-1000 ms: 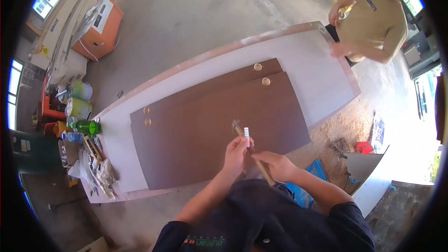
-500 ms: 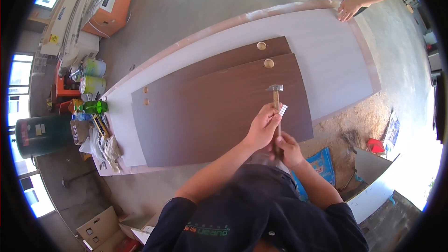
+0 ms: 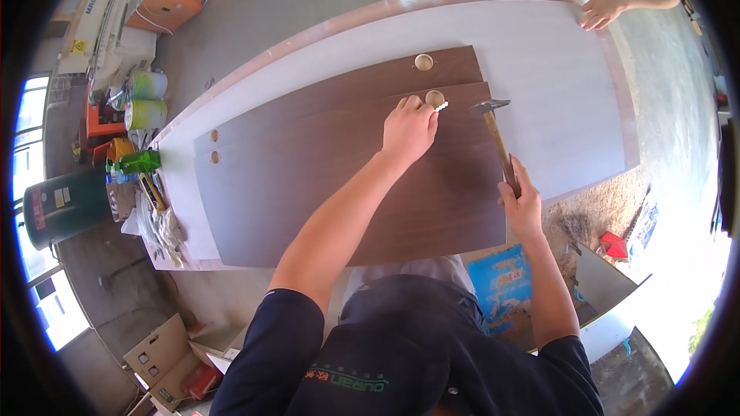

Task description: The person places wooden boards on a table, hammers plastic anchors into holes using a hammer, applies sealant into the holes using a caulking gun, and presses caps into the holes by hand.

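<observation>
My left hand [image 3: 410, 131] is closed around a short row of small white plastic pieces [image 3: 442, 106], just beside a round hole [image 3: 435, 98] near the right end of a dark brown board [image 3: 339, 192]. In my right hand [image 3: 522, 200] is a hammer [image 3: 499, 139], gripped by its wooden handle. Its metal head is raised above the board's right edge. Beneath the front board, a second brown board [image 3: 347, 96] shows along the far side with its own round hole [image 3: 424, 62]. Smaller holes [image 3: 215, 157] lie at the left end.
Under the boards is a long white-topped table [image 3: 555, 77]. A person's hand [image 3: 603, 9] rests on its far right corner. At the left stand paint buckets [image 3: 146, 114], a green bottle [image 3: 140, 162], rags [image 3: 166, 231] and a dark green drum [image 3: 68, 208]. Open cabinet boxes [image 3: 613, 300] stand near right.
My hands have parted. The left has moved forward to the round hole with the white pieces; the right has carried the hammer to the right. The other person's hand has shifted slightly right.
</observation>
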A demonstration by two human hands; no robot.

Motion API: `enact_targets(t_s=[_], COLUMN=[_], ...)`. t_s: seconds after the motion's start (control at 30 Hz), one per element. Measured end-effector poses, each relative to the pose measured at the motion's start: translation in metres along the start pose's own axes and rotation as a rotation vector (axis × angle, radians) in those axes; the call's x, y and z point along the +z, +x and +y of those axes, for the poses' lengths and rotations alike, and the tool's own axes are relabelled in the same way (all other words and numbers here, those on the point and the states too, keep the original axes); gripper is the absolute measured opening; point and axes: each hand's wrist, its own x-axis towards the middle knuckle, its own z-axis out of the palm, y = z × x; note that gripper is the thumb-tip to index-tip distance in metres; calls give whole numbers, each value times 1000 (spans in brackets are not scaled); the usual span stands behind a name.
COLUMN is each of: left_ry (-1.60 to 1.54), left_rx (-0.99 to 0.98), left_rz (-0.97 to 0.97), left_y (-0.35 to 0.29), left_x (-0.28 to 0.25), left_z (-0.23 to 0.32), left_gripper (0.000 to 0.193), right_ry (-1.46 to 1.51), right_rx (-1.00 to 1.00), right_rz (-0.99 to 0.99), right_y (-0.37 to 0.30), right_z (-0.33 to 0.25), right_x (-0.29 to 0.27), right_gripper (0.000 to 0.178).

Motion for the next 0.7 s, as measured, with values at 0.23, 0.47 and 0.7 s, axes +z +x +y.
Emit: enact_targets(t_s=[0.23,0.47,0.7], left_ry=[33,73,95], left_rx=[6,46,56], left_rz=[36,16,54], left_y=[11,9,7], left_x=[11,13,15], left_z=[5,3,3], left_gripper=[5,9,10], right_ry=[-299,-134,-269], right_rx=[-643,-393,-551], right_rz=[224,89,170], right_y=[33,33,35], right_z=[27,13,13], right_x=[15,20,25], right_gripper=[47,40,42])
